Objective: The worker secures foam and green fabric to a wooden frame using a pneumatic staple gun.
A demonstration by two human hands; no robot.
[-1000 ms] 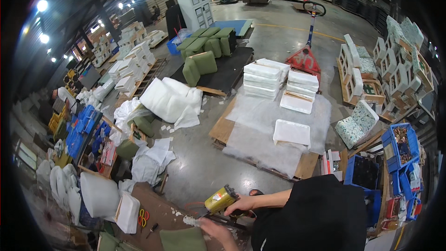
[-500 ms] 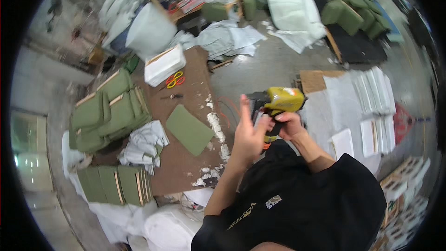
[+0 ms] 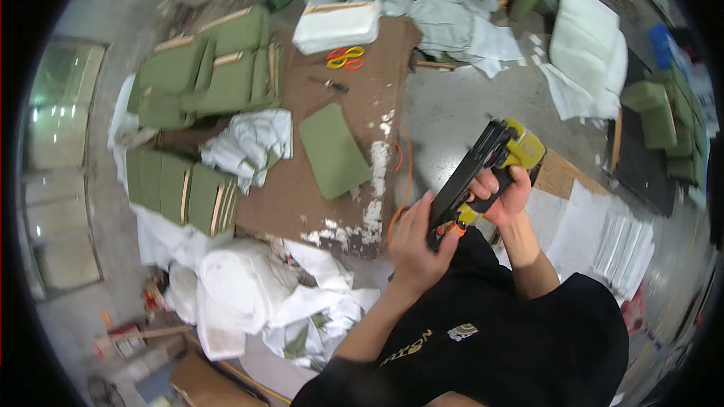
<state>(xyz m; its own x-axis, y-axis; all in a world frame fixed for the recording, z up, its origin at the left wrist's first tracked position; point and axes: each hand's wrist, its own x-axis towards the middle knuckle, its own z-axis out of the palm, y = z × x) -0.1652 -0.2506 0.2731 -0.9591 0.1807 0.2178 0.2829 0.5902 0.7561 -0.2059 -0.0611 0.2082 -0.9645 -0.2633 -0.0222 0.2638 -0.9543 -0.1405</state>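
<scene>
A yellow and black air staple gun (image 3: pixel 526 145) is held in front of my body, its long black magazine slanting down to the left. My right hand (image 3: pixel 507 197) is wrapped round its handle. At the lower end of the magazine my left hand (image 3: pixel 413 250) is closed, fingers on one side and thumb on the other. An orange air hose (image 3: pixel 408 181) runs beside the table edge. On the brown-topped table (image 3: pixel 294 203), left of my hands, lies a flat green fabric-covered panel (image 3: pixel 334 151).
Yellow-and-red scissors (image 3: pixel 345 58), a screwdriver-like tool (image 3: pixel 329 84) and a white padded block (image 3: pixel 335 27) lie farther up the table. Green cushions (image 3: pixel 234 68) are stacked at its left. A white padding roll (image 3: pixel 237 286) stands at the near side. White sheets (image 3: pixel 581 218) lie at right.
My left hand has closed on the magazine end; earlier it was open beside the gun. The gun has tilted, so its magazine shows. The view has turned, moving the table rightward and up.
</scene>
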